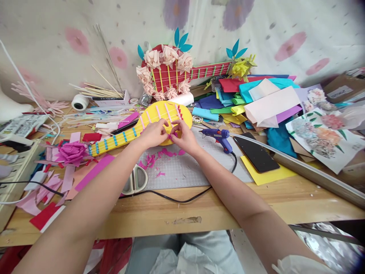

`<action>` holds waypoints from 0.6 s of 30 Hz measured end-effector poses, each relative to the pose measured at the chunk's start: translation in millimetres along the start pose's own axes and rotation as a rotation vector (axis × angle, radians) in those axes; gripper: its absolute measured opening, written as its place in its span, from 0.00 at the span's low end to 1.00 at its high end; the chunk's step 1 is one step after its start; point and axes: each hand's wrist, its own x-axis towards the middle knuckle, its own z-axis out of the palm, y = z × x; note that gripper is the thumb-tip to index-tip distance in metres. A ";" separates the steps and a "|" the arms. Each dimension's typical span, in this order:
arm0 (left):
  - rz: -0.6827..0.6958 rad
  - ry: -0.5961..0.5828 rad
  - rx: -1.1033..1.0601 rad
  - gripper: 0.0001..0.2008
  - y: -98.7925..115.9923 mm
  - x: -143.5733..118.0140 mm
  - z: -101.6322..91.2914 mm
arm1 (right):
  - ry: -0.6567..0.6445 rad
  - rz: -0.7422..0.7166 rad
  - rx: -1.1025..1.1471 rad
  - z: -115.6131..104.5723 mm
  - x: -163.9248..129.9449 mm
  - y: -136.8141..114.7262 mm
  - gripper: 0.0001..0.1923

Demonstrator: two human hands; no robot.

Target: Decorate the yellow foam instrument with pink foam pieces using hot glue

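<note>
Forearms (239, 198) | yellow guitar (153, 113) under left fingers (163, 123) and right fingers (179, 125) | both curled, grip unclear

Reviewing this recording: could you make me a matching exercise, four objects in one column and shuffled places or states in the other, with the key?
Objects
1. Yellow guitar-shaped craft piece
2. Blue plastic glue gun
3. Black rectangular phone
4. Magenta layered paper rose

Places or states
A. Lying partly over a flat yellow sheet
B. At the end of a blue-striped neck
C. Beneath the left hand and right hand
D. Attached to a thin black cord

Pairs: 1-C, 2-D, 3-A, 4-B
</note>
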 end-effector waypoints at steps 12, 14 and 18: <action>-0.098 0.027 0.064 0.16 8.1 -1.0 -6.4 | -0.015 -0.008 -0.002 0.4 1.1 2.7 0.19; -0.089 0.027 0.080 0.16 10.1 -0.2 -6.3 | -0.013 -0.004 0.001 0.7 1.1 2.5 0.19; -0.123 0.015 0.084 0.18 13.4 1.5 -6.5 | -0.014 0.000 0.002 0.2 0.7 0.8 0.18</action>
